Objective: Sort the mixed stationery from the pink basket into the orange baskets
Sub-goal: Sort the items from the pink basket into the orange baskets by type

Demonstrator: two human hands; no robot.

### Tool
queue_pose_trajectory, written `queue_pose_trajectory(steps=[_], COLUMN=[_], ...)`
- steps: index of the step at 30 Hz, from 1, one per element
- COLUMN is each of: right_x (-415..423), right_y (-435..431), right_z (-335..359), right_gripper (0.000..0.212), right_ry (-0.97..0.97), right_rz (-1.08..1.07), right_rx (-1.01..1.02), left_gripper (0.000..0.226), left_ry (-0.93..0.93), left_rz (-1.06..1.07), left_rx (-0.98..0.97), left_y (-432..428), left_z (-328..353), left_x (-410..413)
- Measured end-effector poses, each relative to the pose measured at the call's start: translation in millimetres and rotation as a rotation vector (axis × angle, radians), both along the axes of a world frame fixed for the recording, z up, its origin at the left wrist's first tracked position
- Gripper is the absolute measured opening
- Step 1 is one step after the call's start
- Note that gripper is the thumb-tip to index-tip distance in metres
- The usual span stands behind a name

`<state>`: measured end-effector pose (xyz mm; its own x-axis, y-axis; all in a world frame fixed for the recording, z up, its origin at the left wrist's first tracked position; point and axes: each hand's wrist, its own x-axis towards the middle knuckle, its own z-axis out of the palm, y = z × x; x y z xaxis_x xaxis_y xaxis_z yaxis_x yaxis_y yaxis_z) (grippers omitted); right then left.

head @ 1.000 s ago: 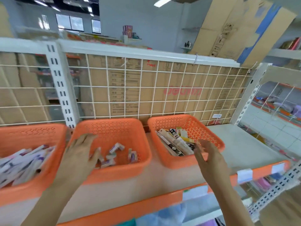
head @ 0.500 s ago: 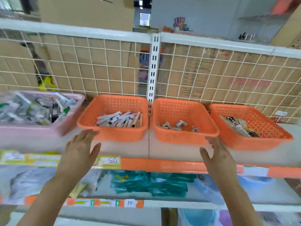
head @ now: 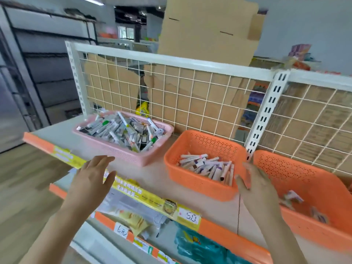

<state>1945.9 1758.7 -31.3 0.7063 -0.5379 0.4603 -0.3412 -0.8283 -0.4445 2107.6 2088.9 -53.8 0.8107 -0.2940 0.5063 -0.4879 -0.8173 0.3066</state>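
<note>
A pink basket (head: 131, 156) heaped with mixed pens and markers sits on the left of the shelf. To its right stands an orange basket (head: 192, 178) holding white and purple sticks, then a second orange basket (head: 312, 180) with a few small items. My left hand (head: 91, 180) hovers, fingers straight, just in front of the pink basket, holding nothing. My right hand (head: 257, 189) floats between the two orange baskets with straight, empty fingers.
A white wire grid (head: 190, 100) backed by cardboard closes the shelf's rear. A white upright post (head: 266, 111) stands behind the orange baskets. The orange shelf edge (head: 224, 231) carries yellow price labels. A lower shelf holds packaged goods.
The view has swung left, from the right-hand orange baskets to the pink basket. Both hands have moved left with it and stay empty with straight fingers.
</note>
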Motion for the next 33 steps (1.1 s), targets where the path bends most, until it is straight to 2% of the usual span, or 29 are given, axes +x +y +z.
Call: queue_pose_trajectory(steps=[11, 16, 29, 31, 33], right_x=[117, 151, 267, 286, 304], right_y=[13, 32, 111, 126, 142], right_z=[8, 4, 7, 7, 7], right_gripper=[0.040, 0.040, 0.035, 0.036, 0.039], right_ry=[0.054, 0.094, 0.140, 0.152, 0.176], right_rz=[0.238, 0.300, 0.229, 0.224, 0.210], right_rx=[0.047, 0.036, 0.057, 0.027, 0.012], left_gripper=[0.038, 0.038, 0.032, 0.037, 0.041], left_ry=[0.002, 0.034, 0.192, 0.205, 0.252], left_rz=[0.162, 0.158, -0.015, -0.040, -0.022], left_rx=[0.019, 0.021, -0.010, 0.030, 0.154], left_y=[21, 27, 42, 40, 35], left_z=[6, -2, 3, 4, 4], left_x=[54, 86, 250, 271, 292])
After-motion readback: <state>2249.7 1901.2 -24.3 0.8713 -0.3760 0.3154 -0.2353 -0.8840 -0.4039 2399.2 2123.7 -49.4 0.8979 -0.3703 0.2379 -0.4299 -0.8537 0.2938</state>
